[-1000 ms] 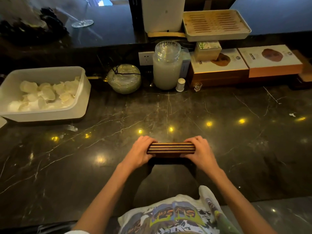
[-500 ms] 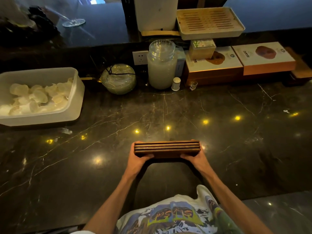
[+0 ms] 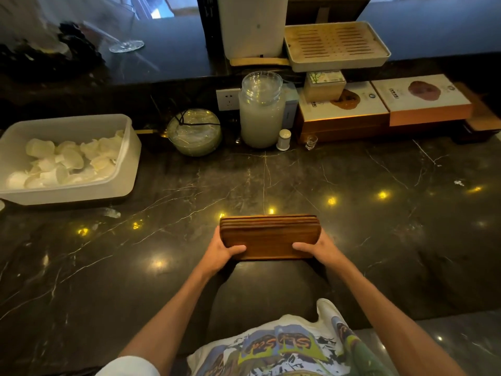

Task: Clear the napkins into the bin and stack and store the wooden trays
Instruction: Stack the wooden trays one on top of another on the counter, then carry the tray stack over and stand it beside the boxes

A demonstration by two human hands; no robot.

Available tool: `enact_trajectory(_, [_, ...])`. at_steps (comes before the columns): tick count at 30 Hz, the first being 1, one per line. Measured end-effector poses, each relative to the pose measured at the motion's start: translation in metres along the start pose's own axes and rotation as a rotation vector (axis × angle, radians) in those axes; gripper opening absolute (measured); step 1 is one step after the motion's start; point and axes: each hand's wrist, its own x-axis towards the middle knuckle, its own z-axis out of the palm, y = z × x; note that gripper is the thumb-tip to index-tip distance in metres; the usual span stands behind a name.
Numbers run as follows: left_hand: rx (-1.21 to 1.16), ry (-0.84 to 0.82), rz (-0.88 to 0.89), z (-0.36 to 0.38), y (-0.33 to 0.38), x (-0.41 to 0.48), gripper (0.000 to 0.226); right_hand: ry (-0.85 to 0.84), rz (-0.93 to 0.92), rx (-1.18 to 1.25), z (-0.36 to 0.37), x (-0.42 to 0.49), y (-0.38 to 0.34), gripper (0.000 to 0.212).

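A stack of several small dark wooden trays [image 3: 268,237] is held above the black marble counter [image 3: 379,240], tilted so its underside faces me. My left hand [image 3: 219,253] grips its left end and my right hand [image 3: 321,249] grips its right end, thumbs on the near face. At the far left stands a white plastic bin [image 3: 81,191] holding several crumpled white napkins [image 3: 67,161].
Along the back wall stand a glass bowl [image 3: 193,132], a tall glass jar [image 3: 261,109], a small white shaker [image 3: 283,139], a tiny glass [image 3: 311,142] and flat boxes [image 3: 385,107]. A slatted tea tray [image 3: 336,46] and a wine glass [image 3: 126,46] sit on the raised ledge. A scrap [image 3: 112,213] lies near the bin.
Both hands have lifted the tray stack off the counter and tipped it toward me, so its flat underside now shows instead of its edges.
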Motion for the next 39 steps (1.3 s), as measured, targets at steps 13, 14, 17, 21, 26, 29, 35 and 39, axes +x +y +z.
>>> enact_trajectory(13, [-0.459,0.192,-0.184,0.016,0.023,-0.039,0.055,-0.032,0.255,0.578,0.010,-0.040,-0.018,0.064])
enact_trajectory(14, [-0.577,0.314,-0.218,0.024,0.027,-0.041,0.053,-0.013,0.256,0.620,0.016,-0.044,-0.022,0.064])
enact_trajectory(17, [-0.960,0.606,-0.338,0.054,0.039,-0.041,0.056,0.043,0.268,0.713,0.045,-0.053,-0.030,0.066])
enact_trajectory(21, [-1.029,0.649,-0.338,0.093,0.050,-0.048,0.067,0.097,0.284,0.753,0.085,-0.068,-0.030,0.063])
enact_trajectory(26, [-0.895,0.485,-0.331,0.062,0.056,-0.066,0.058,-0.134,0.243,0.721,0.074,-0.098,-0.026,0.058])
enact_trajectory(29, [-0.756,0.283,-0.243,0.036,0.066,-0.081,0.058,-0.033,0.172,0.587,0.043,-0.105,-0.034,0.084])
enact_trajectory(35, [-0.357,-0.067,-0.087,0.041,0.096,-0.113,0.065,0.164,0.153,0.186,0.089,-0.111,-0.086,0.093])
enact_trajectory(39, [-0.322,-0.206,-0.116,0.047,0.098,-0.123,0.060,0.267,0.163,0.256,0.095,-0.152,-0.076,0.079])
